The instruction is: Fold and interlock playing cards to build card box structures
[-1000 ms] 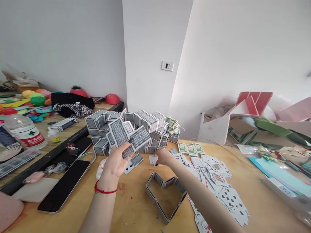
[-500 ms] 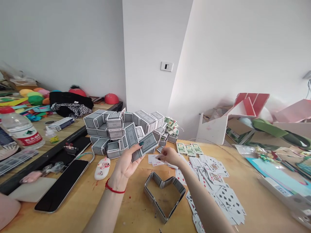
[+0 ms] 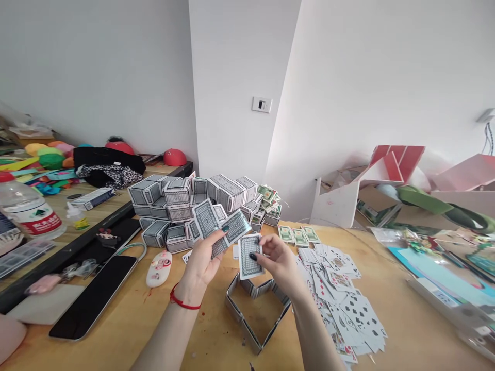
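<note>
My left hand [image 3: 204, 257] is closed on a few fanned playing cards [image 3: 207, 219], their patterned grey backs facing me and the thumb pressed across them. Between the thumb and fingers of my right hand [image 3: 279, 260] is a single playing card [image 3: 249, 257], back side up, just right of the fan. Below that card, a heart-shaped frame [image 3: 242, 322] made of folded cards stands on the table. Behind my hands rise stacked blocks of folded cards [image 3: 180, 198]. Loose face-up cards [image 3: 358, 314] lie spread to the right of my right forearm.
A white mouse [image 3: 159, 269] and a dark-screened phone [image 3: 93, 299] lie at left, near a water bottle [image 3: 33, 211] and a small glue bottle [image 3: 78, 216]. Green-backed cards [image 3: 299, 236] sit behind the loose pile. A white power strip [image 3: 444, 304] and cardboard boxes [image 3: 386, 203] are at right.
My right hand has come up from the cards on the table toward me, bringing one card beside the left hand's fan. The left hand keeps its cards; the view has shifted slightly.
</note>
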### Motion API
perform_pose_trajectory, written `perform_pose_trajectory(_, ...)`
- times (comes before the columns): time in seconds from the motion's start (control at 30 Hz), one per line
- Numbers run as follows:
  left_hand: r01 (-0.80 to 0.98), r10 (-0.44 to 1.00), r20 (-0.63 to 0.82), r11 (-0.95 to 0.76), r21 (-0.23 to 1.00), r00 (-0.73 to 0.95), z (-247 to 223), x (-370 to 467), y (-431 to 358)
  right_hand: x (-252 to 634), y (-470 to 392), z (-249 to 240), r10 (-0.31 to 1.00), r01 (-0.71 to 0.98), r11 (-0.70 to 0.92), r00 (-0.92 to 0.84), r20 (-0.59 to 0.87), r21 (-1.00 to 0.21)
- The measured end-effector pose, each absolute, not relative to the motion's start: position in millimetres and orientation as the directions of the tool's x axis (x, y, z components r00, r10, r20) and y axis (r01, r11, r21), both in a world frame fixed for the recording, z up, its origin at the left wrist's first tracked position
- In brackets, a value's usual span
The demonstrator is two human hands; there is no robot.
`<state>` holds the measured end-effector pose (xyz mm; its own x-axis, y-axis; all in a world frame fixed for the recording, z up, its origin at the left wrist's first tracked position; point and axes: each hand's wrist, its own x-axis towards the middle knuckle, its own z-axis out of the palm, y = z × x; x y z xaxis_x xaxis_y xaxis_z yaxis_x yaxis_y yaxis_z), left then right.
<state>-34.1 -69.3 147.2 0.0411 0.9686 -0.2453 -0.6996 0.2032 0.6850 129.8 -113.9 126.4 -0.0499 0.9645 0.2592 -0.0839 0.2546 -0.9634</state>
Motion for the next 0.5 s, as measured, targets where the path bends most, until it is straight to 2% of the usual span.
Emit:
perform_pose_trajectory(0.2,-0.665,0.967,-0.248,0.149,0.732,-0.056,144,-35,-68,127,-122,132,0.958,0.026,0.246,0.143,0.248,-0.969)
perform_pose_trajectory(0.33,-0.626,0.972,-0.227,0.145,0.766,-0.054,145,-35,-69,120,-127,135,0.926,0.09,0.263,0.255,0.277,-0.961)
perform_pose_trajectory(0.5,-0.606,0.979,-0.19,0.11,0.788,-0.069,142,-32,-69,107,-129,134,0.894,0.126,0.284,0.323,0.31,-0.95)
